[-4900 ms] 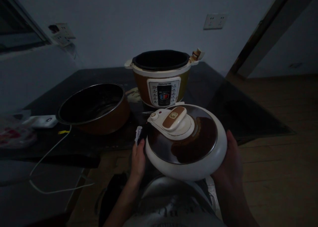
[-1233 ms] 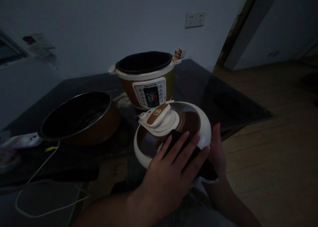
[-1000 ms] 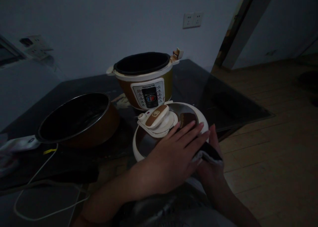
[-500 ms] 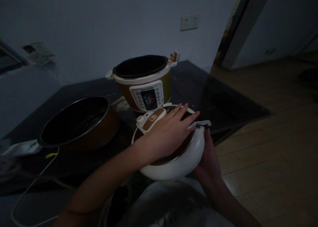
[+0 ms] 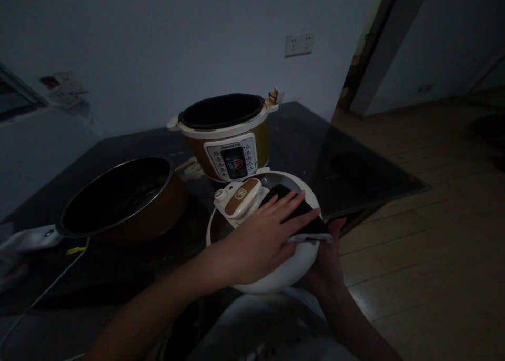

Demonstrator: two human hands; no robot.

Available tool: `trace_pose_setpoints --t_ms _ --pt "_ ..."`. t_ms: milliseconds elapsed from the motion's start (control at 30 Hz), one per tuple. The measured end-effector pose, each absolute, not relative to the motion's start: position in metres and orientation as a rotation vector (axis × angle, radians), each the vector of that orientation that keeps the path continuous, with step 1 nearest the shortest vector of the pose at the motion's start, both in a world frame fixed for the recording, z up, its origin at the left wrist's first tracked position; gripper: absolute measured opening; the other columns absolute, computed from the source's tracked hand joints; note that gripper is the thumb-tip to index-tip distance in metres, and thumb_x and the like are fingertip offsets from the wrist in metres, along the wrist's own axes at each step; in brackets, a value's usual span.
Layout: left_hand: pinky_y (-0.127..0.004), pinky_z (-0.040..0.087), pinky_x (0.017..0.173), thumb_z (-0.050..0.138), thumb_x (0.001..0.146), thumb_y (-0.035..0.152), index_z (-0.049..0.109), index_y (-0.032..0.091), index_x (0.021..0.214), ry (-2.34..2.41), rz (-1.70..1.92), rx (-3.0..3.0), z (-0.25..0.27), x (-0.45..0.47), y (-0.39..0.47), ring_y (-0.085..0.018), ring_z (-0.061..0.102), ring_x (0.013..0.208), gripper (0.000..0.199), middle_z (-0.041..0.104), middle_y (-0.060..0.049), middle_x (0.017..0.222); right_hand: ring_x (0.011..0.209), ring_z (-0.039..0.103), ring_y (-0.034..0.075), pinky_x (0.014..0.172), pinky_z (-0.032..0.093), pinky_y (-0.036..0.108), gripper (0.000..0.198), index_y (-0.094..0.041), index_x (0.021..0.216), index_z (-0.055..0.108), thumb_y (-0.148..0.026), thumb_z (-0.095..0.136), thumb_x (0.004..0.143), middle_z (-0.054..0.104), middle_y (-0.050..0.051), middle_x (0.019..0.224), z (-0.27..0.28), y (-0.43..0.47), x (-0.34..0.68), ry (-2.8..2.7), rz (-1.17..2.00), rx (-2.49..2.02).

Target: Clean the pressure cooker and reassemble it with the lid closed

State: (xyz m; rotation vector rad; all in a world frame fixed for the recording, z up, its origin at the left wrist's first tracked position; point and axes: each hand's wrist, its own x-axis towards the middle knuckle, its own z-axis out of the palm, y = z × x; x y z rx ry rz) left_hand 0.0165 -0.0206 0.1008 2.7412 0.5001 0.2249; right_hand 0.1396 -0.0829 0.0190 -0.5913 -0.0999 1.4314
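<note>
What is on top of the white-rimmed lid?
A black cloth lies on it beside the raised handle, with the left hand spread over the cloth. The lid surface beneath both is covered and can't be seen.

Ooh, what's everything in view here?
Table: one, black, centre
Cooker: one, brown-green, on table
Lid: one, white and brown, before cooker
Cloth: one, black, on lid
Pot: one, brown, left of cooker
Patch: one, beige, between pot and cooker
Cord: one, white, lower left
Tag: one, yellow, beside cord
Walls: several, grey, behind table
Sockets: several, white, on walls
Floor: one, brown, right
Doorway: one, dark, right
Blurred item: one, whitish, left edge
Garment: one, pale, bottom centre
Left hand: one, bare, on cloth
Right hand: one, bare, holding lid
</note>
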Motion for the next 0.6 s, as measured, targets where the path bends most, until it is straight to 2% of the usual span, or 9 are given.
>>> trace_pose_setpoints --t_ms 133,333,467,600 --pt "-0.050 0.025 0.117 0.048 0.086 0.012 0.027 0.019 0.150 0.523 0.269 2.782 0.090 -0.010 -0.044 -0.024 0.014 0.148 0.068 0.020 -0.012 0.160 0.125 0.056 0.027 0.108 0.038 0.050 0.061 -0.029 0.102 0.073 -0.076 0.065 0.064 0.075 0.004 0.107 0.023 -0.085 0.140 -0.106 1.451 -0.587" --pt "-0.040 0.033 0.116 0.044 0.088 0.008 0.017 0.023 0.152 0.554 0.374 2.770 0.078 -0.045 -0.054 -0.017 0.029 0.144 0.071 0.032 -0.007 0.157 0.124 0.057 0.026 0.108 0.038 0.048 0.069 -0.027 0.111 0.070 -0.078 0.060 0.067 0.073 0.006 0.112 0.021 -0.086 0.138 -0.124 1.475 -0.604" --pt "-0.040 0.033 0.116 0.043 0.084 0.005 0.027 0.022 0.149 0.508 0.401 2.779 0.080 -0.049 -0.051 -0.017 0.033 0.143 0.069 0.037 -0.006 0.154 0.124 0.056 0.027 0.109 0.039 0.048 0.069 -0.026 0.108 0.072 -0.079 0.060 0.066 0.074 0.007 0.110 0.023 -0.085 0.135 -0.171 1.453 -0.607" --pt "-0.046 0.039 0.111 0.048 0.075 0.006 0.035 0.022 0.146 0.608 0.527 2.748 0.079 -0.035 -0.047 -0.023 0.040 0.138 0.074 0.038 -0.007 0.155 0.123 0.058 0.027 0.107 0.041 0.047 0.063 -0.029 0.103 0.074 -0.077 0.063 0.064 0.075 0.004 0.106 0.028 -0.086 0.134 -0.175 1.428 -0.619"
